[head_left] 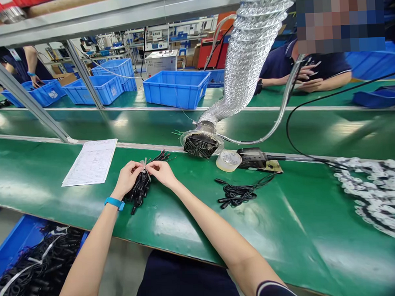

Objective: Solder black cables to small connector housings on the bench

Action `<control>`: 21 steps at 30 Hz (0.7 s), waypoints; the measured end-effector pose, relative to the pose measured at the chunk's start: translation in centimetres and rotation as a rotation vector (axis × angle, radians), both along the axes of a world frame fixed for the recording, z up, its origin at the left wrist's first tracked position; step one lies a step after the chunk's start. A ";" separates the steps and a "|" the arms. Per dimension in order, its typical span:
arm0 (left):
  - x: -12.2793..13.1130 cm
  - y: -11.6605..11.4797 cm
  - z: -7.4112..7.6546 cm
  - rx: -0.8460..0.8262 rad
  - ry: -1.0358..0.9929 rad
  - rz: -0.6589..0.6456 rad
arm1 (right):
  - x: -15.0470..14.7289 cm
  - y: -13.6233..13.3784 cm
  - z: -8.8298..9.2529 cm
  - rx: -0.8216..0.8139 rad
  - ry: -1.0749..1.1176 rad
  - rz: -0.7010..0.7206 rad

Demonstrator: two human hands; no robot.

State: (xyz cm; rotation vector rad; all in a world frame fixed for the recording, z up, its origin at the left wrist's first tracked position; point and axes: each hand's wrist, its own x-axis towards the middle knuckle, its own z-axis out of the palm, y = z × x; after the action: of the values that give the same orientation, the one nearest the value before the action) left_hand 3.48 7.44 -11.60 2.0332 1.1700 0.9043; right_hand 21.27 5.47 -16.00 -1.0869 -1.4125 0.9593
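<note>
A bundle of black cables with connector ends [140, 187] lies on the green bench in front of me. A pale tie strip [143, 166] goes round it near the upper end. My left hand [129, 177] pinches the strip from the left, and my right hand [162, 172] pinches it from the right; the fingertips almost meet over the bundle. Thin wire ends [161, 156] stick out beyond my right hand. Farther right, apart from both hands, rests a loose coil of black cable [237, 193].
Left of my hands lie paper sheets [91, 163]. A fan on a foil duct [201, 143], a tape roll [228, 160] and white parts [376, 192] are along the bench. A blue crate of cables [35, 268] stands lower left. Across the bench sits a person [328, 70].
</note>
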 end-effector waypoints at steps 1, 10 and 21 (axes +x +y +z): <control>0.0 0.0 0.0 0.003 0.002 0.002 | 0.0 0.1 0.2 -0.001 -0.004 -0.011; 0.4 -0.1 -0.1 0.043 0.020 0.022 | 0.5 1.0 2.2 0.000 -0.218 -0.004; 0.8 -0.7 -0.9 0.105 0.026 0.051 | 0.7 1.0 4.9 0.158 -0.672 -0.009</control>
State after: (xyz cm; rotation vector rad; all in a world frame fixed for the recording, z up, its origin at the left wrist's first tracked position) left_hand 4.29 6.75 -12.48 2.1127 1.2172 0.9856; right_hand 21.96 6.45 -11.05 -1.3592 -1.9780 0.4684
